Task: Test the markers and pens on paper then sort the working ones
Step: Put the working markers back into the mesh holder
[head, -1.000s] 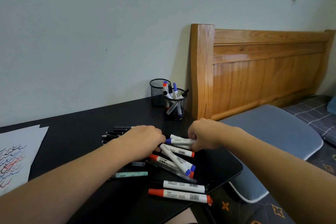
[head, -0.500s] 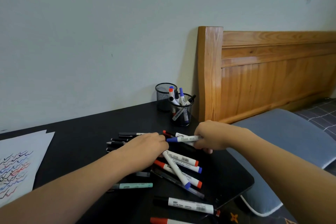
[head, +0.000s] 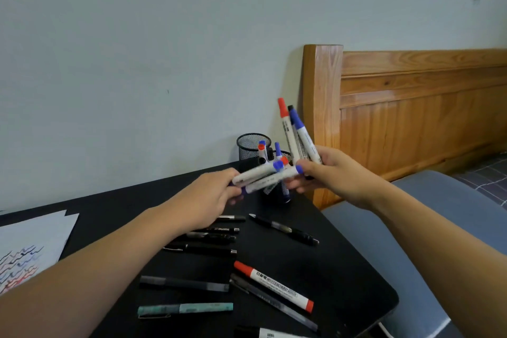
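Both hands are raised above the black desk [head: 343,277]. My left hand [head: 214,195] grips a bundle of white markers with blue caps [head: 260,175], which point right toward my other hand. My right hand [head: 326,173] holds three upright white markers [head: 295,134], capped red, black and blue; its fingertips touch the end of the left bundle. Behind the hands stand two black mesh cups [head: 252,145], the nearer one holding several markers. A red-capped whiteboard marker [head: 274,285] and several dark pens [head: 203,236] lie on the desk. Paper with test squiggles [head: 22,263] lies at the left.
A teal pen [head: 186,309] and a grey pen [head: 183,284] lie near the desk's front. A wooden headboard [head: 411,110] rises right of the desk. A blue-grey cushion [head: 439,228] sits beside the desk's rounded right corner.
Both hands have lifted off the desk, each carrying markers picked out of the pile. Fewer white markers lie on the desk now. The view has tilted downward.
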